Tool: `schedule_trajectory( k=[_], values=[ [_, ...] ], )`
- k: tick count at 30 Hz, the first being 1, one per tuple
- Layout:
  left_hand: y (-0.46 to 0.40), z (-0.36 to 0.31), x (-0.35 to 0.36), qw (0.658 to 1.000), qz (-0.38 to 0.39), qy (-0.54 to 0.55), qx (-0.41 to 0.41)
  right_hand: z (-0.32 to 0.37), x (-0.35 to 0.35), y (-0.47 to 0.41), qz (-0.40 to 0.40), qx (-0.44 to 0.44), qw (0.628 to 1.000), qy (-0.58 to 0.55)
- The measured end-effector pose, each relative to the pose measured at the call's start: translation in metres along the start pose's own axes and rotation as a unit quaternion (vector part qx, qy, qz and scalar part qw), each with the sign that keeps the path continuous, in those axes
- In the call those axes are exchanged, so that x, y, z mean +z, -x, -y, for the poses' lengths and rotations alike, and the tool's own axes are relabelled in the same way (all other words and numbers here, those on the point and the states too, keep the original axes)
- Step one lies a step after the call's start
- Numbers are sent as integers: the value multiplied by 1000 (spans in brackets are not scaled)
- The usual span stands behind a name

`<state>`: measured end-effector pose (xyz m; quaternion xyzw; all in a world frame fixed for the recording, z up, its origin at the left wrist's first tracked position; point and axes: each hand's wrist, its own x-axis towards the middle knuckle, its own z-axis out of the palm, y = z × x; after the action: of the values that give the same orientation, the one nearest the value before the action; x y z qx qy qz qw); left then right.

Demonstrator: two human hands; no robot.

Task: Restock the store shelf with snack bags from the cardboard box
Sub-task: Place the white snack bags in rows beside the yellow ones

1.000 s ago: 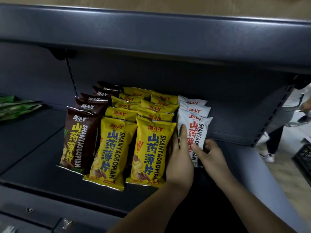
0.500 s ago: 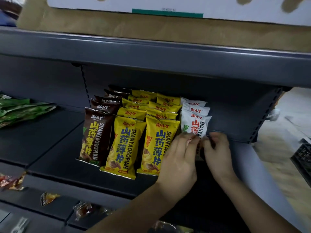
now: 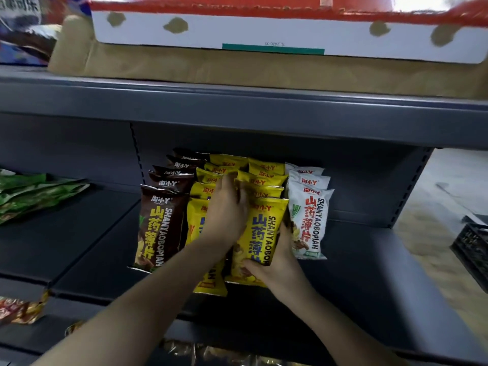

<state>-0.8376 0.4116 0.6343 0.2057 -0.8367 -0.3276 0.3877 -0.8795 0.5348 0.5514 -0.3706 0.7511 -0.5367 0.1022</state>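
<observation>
Rows of snack bags stand on the dark grey shelf (image 3: pixel 369 262): brown bags (image 3: pixel 161 223) at the left, two rows of yellow bags in the middle, white bags (image 3: pixel 309 217) at the right. My right hand (image 3: pixel 277 265) grips the lower right edge of the front yellow bag (image 3: pixel 260 239) of the right yellow row. My left hand (image 3: pixel 227 210) lies over the left yellow row (image 3: pixel 203 191), fingers curled against the top of the same front bag. A cardboard box (image 3: pixel 184 67) sits on the shelf above.
A white and red carton (image 3: pixel 264 30) rests on the cardboard box. Green bags (image 3: pixel 31 194) lie on the shelf at the left. Loose packets (image 3: pixel 21 307) lie on the lower shelf. A black crate (image 3: pixel 472 247) stands on the floor at the right.
Both hands left the white bags and moved left onto the yellow rows. The view tilted up, bringing the box on the upper shelf into sight.
</observation>
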Motion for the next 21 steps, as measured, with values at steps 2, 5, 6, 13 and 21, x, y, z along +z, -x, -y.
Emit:
schedule_trajectory(
  k=[2,5,6,13,21],
  values=[
    [-25,0,-2,999,19,7,-50,-3,2,-2,-4,0,1000,7],
    [-58,-1,-4,993,64,-31,-98,-6,2,-6,-1,8,1000,12],
    [-66,-1,-3,990,87,-61,-96,-6,2,-8,7,14,1000,8],
    [-94,6,14,976,140,-162,-40,-8,5,-11,13,14,1000,0],
    [-96,3,28,980,148,-129,-25,-10,4,-8,-16,16,1000,-19]
  ],
)
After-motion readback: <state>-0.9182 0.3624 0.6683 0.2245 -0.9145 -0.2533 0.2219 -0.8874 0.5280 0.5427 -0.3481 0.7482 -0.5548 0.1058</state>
